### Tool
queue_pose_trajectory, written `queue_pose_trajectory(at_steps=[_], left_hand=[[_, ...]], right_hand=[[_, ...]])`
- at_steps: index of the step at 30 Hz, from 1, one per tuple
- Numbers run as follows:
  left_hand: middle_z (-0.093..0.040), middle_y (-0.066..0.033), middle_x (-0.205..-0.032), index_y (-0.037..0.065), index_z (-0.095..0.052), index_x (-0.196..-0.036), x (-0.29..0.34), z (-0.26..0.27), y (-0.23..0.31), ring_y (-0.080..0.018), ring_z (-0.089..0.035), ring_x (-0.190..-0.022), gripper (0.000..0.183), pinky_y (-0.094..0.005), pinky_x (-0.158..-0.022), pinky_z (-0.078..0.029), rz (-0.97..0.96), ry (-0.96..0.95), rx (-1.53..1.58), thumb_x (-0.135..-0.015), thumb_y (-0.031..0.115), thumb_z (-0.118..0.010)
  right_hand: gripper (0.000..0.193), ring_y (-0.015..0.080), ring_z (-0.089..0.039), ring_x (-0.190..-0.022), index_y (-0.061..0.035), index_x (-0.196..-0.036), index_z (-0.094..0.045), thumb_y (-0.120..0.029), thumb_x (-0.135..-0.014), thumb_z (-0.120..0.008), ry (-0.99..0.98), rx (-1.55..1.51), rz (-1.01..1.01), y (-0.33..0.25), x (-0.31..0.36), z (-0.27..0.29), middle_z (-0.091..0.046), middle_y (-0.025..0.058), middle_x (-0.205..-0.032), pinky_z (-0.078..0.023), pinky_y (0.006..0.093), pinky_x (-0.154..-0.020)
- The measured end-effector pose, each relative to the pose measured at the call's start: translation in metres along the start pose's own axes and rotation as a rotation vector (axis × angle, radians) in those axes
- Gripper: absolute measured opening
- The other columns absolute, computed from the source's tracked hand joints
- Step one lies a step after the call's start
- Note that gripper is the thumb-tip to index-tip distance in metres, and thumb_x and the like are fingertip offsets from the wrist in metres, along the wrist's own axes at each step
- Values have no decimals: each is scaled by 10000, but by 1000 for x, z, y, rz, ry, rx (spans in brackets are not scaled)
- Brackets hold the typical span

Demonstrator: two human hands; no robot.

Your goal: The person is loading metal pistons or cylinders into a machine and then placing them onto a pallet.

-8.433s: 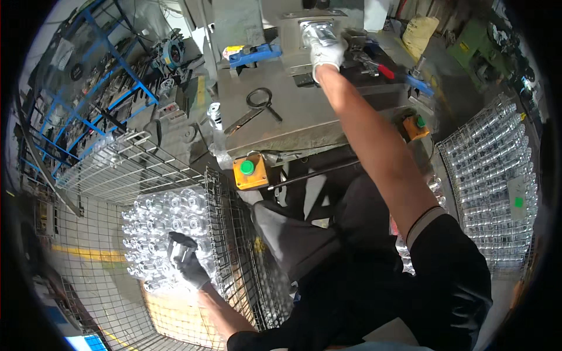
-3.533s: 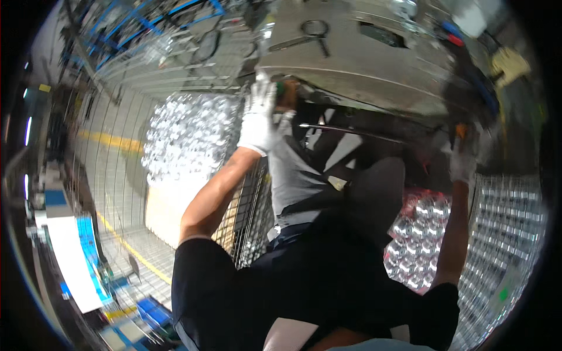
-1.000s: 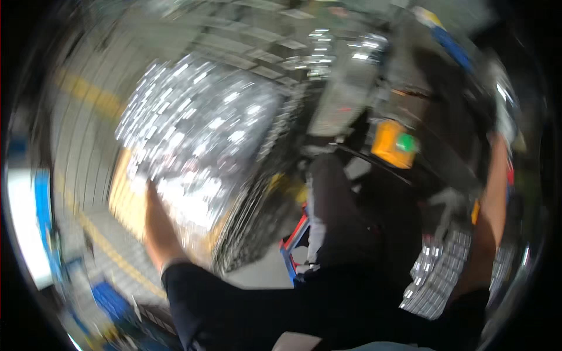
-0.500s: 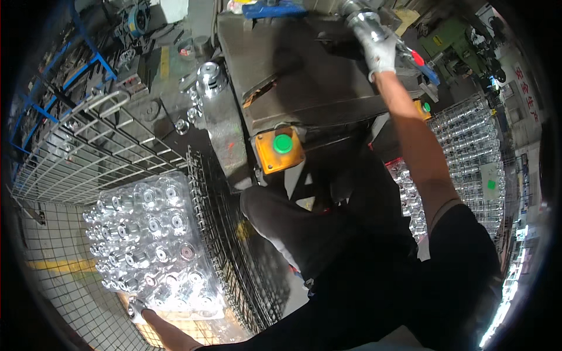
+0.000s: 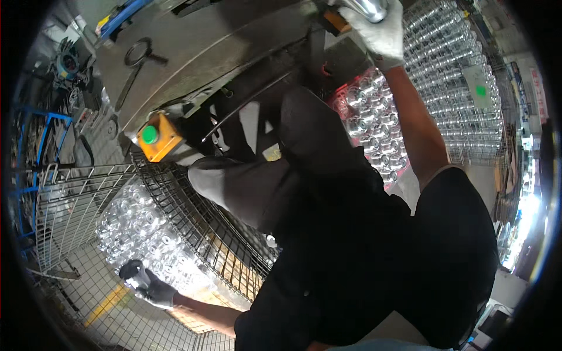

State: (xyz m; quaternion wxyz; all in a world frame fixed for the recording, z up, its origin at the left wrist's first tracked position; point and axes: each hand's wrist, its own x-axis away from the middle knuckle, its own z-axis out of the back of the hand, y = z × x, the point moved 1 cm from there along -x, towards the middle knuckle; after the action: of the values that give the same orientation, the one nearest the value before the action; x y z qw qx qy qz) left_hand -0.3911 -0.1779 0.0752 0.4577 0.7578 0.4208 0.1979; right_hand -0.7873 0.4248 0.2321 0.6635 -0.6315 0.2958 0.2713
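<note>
At the lower left, my left hand in a grey-white glove is closed round a shiny metal cup, its dark open end facing outward. It is at the near side of a pile of similar metal cups inside a wire cage. My right hand, in a white glove, reaches to the top right. Its fingers wrap a polished metal cylinder, partly cut off by the picture's upper edge. Below that hand, a red crate holds rows of shiny metal cups.
A dark metal bench spans the top, with a ring-shaped tool on it. A yellow box with a green button hangs at its front edge. Stacked rows of metal parts stand at the right. My knees lie between cage and crate.
The view has turned to the right. My right hand has carried the metal cylinder from over the bench toward the red crate. More of my left hand and its cup now shows.
</note>
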Motion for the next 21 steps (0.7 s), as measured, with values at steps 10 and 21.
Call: queue_pose_trajectory(at_steps=[10, 21], left_hand=[[-432, -146, -1327, 79, -396, -1312, 91, -258, -80, -294, -429, -1210, 521, -445, -1063, -296, 448, -349, 318, -895, 376, -494], [-410, -147, -1331, 87, -357, -1336, 154, -366, -113, -269, -440, -1181, 539, -454, -942, -444, -186, -662, -907, -894, 349, -519]], right_hand=[[387, 199, -589, -843, -12, -974, -526, -231, -692, -676, -68, 1005, -790, 144, 260, 235, -611, 68, -859, -478, 340, -752], [757, 388, -495, -1123, -88, -1329, -324, -329, -683, -637, -552, 1082, -1342, 173, 302, 180, -491, 244, -1215, -422, 438, -929]])
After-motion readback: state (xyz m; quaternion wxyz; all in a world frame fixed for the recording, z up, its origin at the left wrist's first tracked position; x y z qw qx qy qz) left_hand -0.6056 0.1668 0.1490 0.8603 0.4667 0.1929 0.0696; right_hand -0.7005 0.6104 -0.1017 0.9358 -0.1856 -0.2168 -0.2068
